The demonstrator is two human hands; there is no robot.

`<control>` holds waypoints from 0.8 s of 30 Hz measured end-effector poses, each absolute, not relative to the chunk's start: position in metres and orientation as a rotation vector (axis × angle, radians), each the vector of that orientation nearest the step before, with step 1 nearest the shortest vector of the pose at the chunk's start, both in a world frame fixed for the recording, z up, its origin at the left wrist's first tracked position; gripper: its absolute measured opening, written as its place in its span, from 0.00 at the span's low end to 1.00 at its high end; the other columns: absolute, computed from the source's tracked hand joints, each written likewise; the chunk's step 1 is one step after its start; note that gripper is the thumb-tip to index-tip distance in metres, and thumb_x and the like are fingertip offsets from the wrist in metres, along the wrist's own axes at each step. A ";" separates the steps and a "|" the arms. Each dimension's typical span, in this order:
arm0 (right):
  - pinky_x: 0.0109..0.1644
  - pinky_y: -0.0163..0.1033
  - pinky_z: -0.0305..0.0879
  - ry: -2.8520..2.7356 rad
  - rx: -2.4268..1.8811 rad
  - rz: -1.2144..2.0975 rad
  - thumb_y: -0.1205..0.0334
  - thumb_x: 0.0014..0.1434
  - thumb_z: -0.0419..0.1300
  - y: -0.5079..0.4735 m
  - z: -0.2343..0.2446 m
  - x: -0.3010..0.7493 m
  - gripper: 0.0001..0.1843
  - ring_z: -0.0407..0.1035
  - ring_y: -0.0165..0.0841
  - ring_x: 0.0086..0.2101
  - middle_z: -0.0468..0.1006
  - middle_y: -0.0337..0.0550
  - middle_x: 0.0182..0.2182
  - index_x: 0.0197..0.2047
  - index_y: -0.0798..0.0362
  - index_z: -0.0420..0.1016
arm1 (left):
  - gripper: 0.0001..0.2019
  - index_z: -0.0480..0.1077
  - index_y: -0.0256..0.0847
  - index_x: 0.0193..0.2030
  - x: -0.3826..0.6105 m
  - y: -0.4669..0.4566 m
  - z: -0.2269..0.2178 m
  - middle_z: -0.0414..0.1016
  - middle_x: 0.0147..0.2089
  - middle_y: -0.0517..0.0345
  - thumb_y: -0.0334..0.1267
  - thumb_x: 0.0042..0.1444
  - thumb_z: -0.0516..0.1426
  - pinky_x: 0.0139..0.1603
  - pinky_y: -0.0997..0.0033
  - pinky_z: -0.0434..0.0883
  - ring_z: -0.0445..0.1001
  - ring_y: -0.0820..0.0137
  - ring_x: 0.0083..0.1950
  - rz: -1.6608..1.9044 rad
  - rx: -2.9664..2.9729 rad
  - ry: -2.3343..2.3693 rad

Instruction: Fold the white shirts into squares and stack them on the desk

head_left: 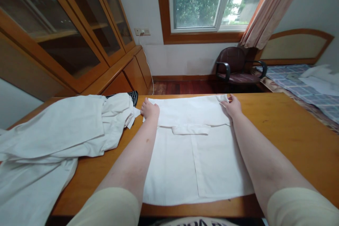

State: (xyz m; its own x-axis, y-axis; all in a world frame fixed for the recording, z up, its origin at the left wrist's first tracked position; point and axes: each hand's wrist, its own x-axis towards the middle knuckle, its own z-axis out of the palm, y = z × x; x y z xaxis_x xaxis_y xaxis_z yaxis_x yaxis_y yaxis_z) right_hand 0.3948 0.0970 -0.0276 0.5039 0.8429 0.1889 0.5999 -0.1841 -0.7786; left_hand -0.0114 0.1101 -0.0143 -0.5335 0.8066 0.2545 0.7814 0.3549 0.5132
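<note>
A white coat point(174, 162) lies flat on the wooden table in front of me, with a belt strip point(190, 130) across it and a slit running down toward me. Its far part is folded over into a band along the table's far edge. At the far left corner of that band, my left hand point(150, 109) is closed on the cloth. My right hand point(233, 106) pinches the far right corner between thumb and fingers. The fingertips of both hands are partly hidden by the cloth.
On the left of the table point(286, 141) lies a heap of white garments point(66, 123), with a black striped item point(134, 97) behind it. Beyond the table are a glass-door cabinet point(113, 60), an office chair point(234, 65) and a bed point(304, 84).
</note>
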 end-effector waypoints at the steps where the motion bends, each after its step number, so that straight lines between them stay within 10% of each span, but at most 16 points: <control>1: 0.50 0.46 0.65 -1.186 -1.888 0.374 0.55 0.45 0.64 0.097 -0.027 0.395 0.38 0.69 0.38 0.42 0.73 0.49 0.47 0.59 0.58 0.65 | 0.30 0.55 0.34 0.63 -0.012 0.111 -0.014 0.64 0.60 0.34 0.38 0.53 0.54 0.56 0.50 0.61 0.64 0.50 0.59 0.963 1.462 2.567; 10: 0.42 0.44 0.65 -1.185 -1.919 0.360 0.51 0.49 0.59 0.098 -0.024 0.393 0.18 0.67 0.36 0.31 0.74 0.43 0.27 0.37 0.56 0.76 | 0.26 0.59 0.31 0.62 -0.012 0.118 -0.014 0.70 0.55 0.33 0.33 0.55 0.50 0.54 0.45 0.61 0.65 0.47 0.58 0.970 1.394 2.581; 24: 0.35 0.37 0.64 -1.000 -1.767 0.425 0.51 0.48 0.59 0.097 -0.030 0.402 0.19 0.67 0.33 0.30 0.75 0.42 0.30 0.40 0.55 0.74 | 0.16 0.74 0.36 0.47 -0.050 0.137 -0.034 0.76 0.44 0.48 0.35 0.51 0.55 0.53 0.64 0.67 0.72 0.62 0.47 1.295 1.492 2.169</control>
State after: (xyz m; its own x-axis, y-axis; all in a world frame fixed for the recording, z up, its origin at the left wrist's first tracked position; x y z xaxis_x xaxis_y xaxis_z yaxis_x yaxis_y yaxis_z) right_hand 0.4015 0.0969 -0.0300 0.5934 0.7881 0.1638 0.4295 -0.1379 -0.8925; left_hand -0.0504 0.1366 -0.0345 -0.4666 0.8350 0.2917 0.6530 0.1028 0.7504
